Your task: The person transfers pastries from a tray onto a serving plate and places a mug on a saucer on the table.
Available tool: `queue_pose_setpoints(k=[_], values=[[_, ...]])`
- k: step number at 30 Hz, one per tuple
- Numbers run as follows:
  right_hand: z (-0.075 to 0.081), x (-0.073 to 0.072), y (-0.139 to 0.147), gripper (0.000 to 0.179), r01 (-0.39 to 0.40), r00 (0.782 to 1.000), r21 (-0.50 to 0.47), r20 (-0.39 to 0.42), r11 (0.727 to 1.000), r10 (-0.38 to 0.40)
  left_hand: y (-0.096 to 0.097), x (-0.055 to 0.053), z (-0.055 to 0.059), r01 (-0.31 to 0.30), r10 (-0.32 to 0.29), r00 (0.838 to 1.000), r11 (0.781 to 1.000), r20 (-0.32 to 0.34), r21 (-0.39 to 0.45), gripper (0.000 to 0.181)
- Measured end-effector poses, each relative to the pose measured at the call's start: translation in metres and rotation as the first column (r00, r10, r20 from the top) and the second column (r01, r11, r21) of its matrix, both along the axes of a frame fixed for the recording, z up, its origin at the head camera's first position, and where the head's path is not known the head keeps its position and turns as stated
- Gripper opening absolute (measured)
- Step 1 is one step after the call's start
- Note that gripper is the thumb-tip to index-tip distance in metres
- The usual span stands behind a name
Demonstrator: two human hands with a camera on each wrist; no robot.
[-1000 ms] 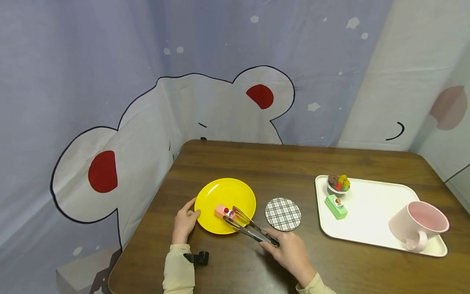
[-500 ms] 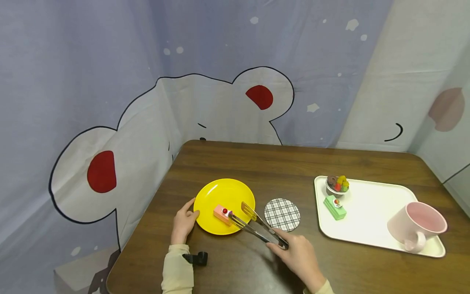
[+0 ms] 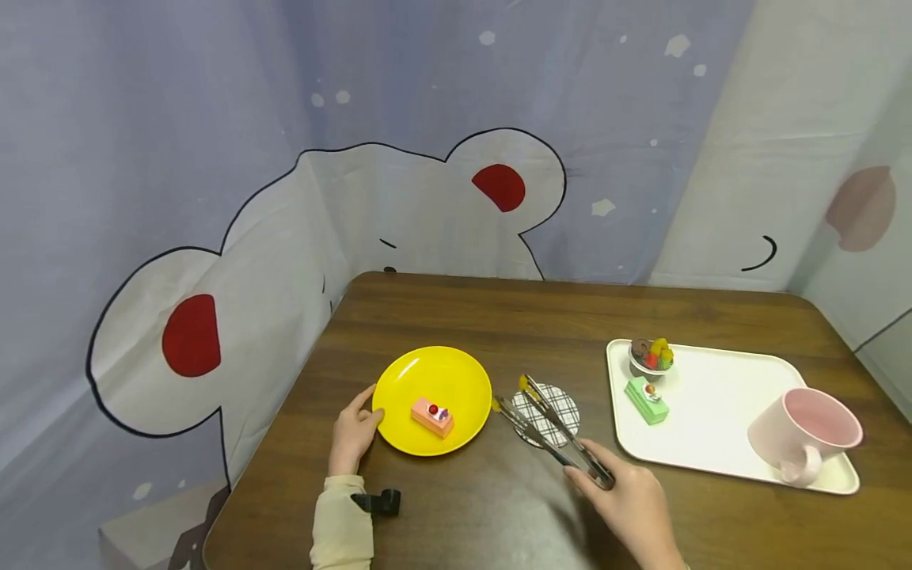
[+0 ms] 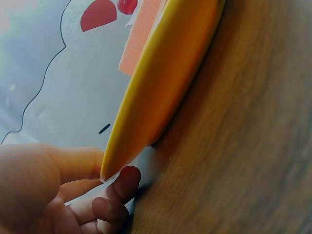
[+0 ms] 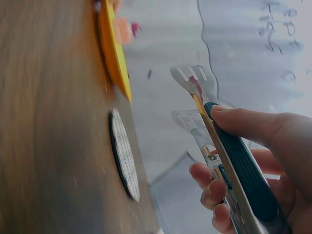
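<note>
Hands [image 3: 354, 431] [image 3: 632, 500] hold plate [image 3: 442, 380], tongs [image 3: 558, 420]; only head view shows green cake [image 3: 647, 401]

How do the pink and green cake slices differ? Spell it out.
The pink cake slice lies on the yellow plate, whose rim the left hand pinches; the green cake slice lies on the white tray. The pink slice carries a purple piece on top; the green slice shows none. The pink slice is alone on its plate; the green slice sits beside a dessert cup. Both are elongated blocks with white on top.

The left hand [image 3: 353, 430] pinches; the right hand [image 3: 630, 497] grips.
</note>
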State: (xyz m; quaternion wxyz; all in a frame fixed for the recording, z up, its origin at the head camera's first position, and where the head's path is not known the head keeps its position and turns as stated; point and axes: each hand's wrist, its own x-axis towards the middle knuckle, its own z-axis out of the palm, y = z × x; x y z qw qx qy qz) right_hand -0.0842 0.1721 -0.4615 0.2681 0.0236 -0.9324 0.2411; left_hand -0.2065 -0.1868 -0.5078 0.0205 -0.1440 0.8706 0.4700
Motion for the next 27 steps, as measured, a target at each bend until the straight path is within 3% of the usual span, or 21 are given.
queue_pose_setpoints(k=[6, 11, 18, 27], values=[[-0.001, 0.011, 0.031, 0.038, 0.112, 0.994, -0.055, -0.001, 0.992, -0.112, -0.001, 0.002, -0.001, -0.006, 0.006, 1.000, 1.000, 0.002, -0.001, 0.052], [-0.004, 0.020, 0.054, 0.037, 0.222, 0.975, -0.086, 0.024, 0.971, -0.220, -0.002, 0.002, -0.003, -0.010, 0.010, 1.000, 1.000, 0.009, 0.005, 0.052], [-0.007, 0.032, 0.080, 0.044, 0.349, 0.931, -0.078, 0.147, 0.934, -0.335, -0.002, 0.001, -0.002, -0.004, 0.004, 1.000, 1.000, 0.004, 0.000, 0.051], [-0.010, 0.041, 0.103, 0.049, 0.451, 0.863, -0.072, 0.287, 0.889, -0.415, 0.000, -0.002, -0.003, -0.002, 0.002, 1.000, 1.000, -0.009, -0.015, 0.051]])
